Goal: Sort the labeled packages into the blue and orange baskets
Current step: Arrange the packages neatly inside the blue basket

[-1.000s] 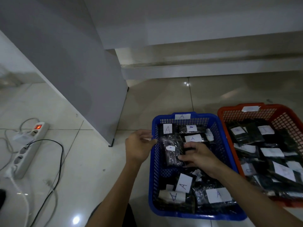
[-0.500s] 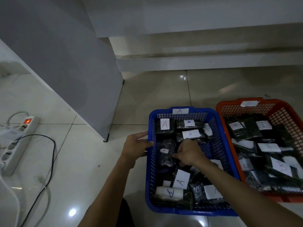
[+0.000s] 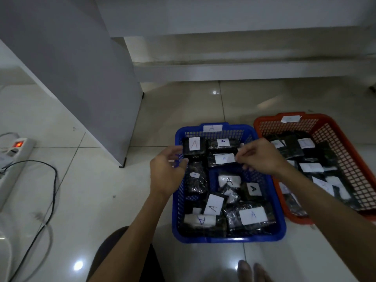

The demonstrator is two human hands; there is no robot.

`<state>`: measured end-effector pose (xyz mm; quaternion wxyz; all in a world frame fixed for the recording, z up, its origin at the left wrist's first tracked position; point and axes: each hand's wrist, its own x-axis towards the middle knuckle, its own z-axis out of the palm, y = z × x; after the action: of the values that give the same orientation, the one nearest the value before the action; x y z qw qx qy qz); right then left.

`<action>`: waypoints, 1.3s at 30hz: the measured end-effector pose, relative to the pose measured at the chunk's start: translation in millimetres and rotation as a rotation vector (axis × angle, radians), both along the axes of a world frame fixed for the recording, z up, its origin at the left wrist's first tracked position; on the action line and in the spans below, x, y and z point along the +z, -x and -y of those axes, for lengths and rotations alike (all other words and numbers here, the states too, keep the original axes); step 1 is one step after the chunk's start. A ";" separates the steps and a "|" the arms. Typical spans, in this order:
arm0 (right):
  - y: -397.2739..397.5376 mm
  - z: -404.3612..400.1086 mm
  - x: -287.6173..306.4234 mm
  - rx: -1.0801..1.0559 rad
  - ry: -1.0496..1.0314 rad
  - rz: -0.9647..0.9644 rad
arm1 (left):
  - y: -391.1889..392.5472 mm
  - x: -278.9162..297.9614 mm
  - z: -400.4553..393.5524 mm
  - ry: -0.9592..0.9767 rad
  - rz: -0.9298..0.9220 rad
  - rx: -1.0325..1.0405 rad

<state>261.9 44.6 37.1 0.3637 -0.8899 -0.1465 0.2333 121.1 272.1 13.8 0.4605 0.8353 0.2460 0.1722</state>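
Our left hand (image 3: pixel 165 171) rested at the blue basket (image 3: pixel 227 238) rim, fingers loosely curled, likely steadying it; our right hand (image 3: pixel 259 156) hovered above the A-labelled packages (image 3: pixel 223 159), grip indiscernible. The orange basket (image 3: pixel 345 151) sat just beside.

We are looking at an indoor room, most likely a home or small back room used for informal sorting, though we cannot tell which. We note the glossy pale tiled floor (image 3: pixel 85 200) serving as the work area, a white wall with a stepped ledge (image 3: pixel 244 66) at its base, and a grey panel (image 3: pixel 67 78) standing on small dark feet. We also note a white power strip (image 3: pixel 14 157) with a lit red switch and loose cables (image 3: pixel 50 190) trailing across the tiles.
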 end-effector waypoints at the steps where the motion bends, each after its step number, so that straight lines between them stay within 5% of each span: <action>1: -0.8 11.6 2.8 0.042 0.027 0.022 | -0.5 1.4 9.3 0.029 -0.003 -0.080; 5: 12.4 32.7 -1.9 0.307 0.171 -0.093 | -10.2 7.8 42.3 0.158 -0.487 -0.588; 9: 37.1 26.1 -11.2 0.411 0.128 -0.207 | -12.3 3.9 48.7 -0.027 -0.898 -0.827; 15: 50.2 20.7 -13.9 0.445 -0.082 -0.347 | -3.9 8.9 35.1 0.290 -0.567 -0.650; 22: 59.5 4.7 -14.9 0.089 -0.495 -0.542 | 5.9 12.0 42.5 0.577 -0.178 -0.346; 26: 60.6 -12.2 -24.8 -0.127 -0.548 -0.604 | 12.2 2.0 31.4 0.527 -0.142 -0.190; 31: 47.5 -41.8 -45.7 -0.226 -0.503 -0.564 | 9.4 -6.7 1.4 0.061 -0.139 0.043; 39: 32.6 -93.1 -66.8 -0.205 -0.302 -0.448 | -4.0 -12.9 -25.9 0.556 -0.258 0.017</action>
<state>229.3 137.7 -29.7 0.5369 -0.7621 -0.0046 0.3618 125.2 298.1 0.9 0.6349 0.6902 0.3471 -0.0055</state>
